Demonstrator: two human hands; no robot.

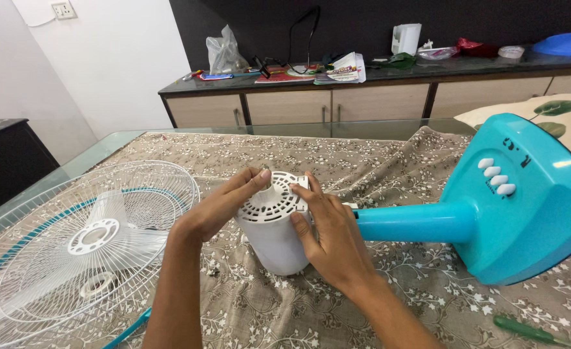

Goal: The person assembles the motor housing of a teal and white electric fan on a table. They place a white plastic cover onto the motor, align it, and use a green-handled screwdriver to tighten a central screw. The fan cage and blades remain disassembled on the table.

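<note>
A white fan motor housing (274, 229) with a vented top lies on the patterned cloth, joined to a turquoise neck and base (524, 200) stretching off to the right. My left hand (224, 203) rests on the housing's upper left side, its fingertips at the small hub on top. My right hand (327, 229) grips the housing's right side, thumb on the front and fingers over the vented rim. To the left lie white wire fan guards (72, 245) with a translucent blade inside them.
A green-handled screwdriver (531, 331) lies at the lower right on the floral tablecloth (363, 161). The glass table edge (79, 161) shows at the left. Behind stands a dark-topped cabinet (376, 97) cluttered with bags, books and a blue lid.
</note>
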